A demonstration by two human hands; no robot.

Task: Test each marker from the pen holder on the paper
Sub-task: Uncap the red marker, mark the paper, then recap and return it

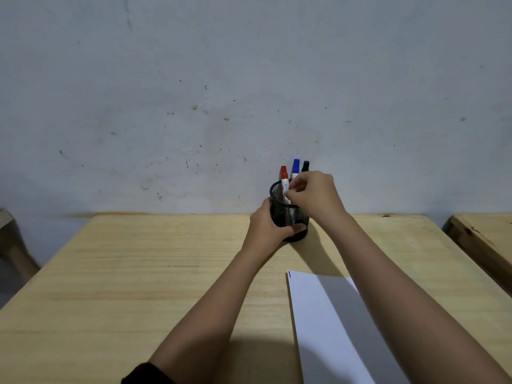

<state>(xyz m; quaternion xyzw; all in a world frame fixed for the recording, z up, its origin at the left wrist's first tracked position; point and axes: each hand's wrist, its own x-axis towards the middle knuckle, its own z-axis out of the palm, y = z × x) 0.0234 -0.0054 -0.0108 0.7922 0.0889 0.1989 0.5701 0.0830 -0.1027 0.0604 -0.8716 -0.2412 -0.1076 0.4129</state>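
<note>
A black mesh pen holder (288,214) stands at the far edge of the wooden table (138,273), close to the wall. Three markers stick up out of it: one with a red cap (283,173), one with a blue cap (296,165) and one with a black cap (305,166). My left hand (266,228) wraps around the holder's left side. My right hand (313,195) is over the holder's rim, its fingertips pinched on the white barrel of the red-capped marker. A white sheet of paper (327,328) lies on the table at the near right, with a short dark mark at its far left corner.
A stained grey wall rises right behind the table. A second wooden table (482,236) stands to the right, across a narrow gap. Part of a wooden piece of furniture (8,239) shows at the left edge. My right forearm crosses above the paper.
</note>
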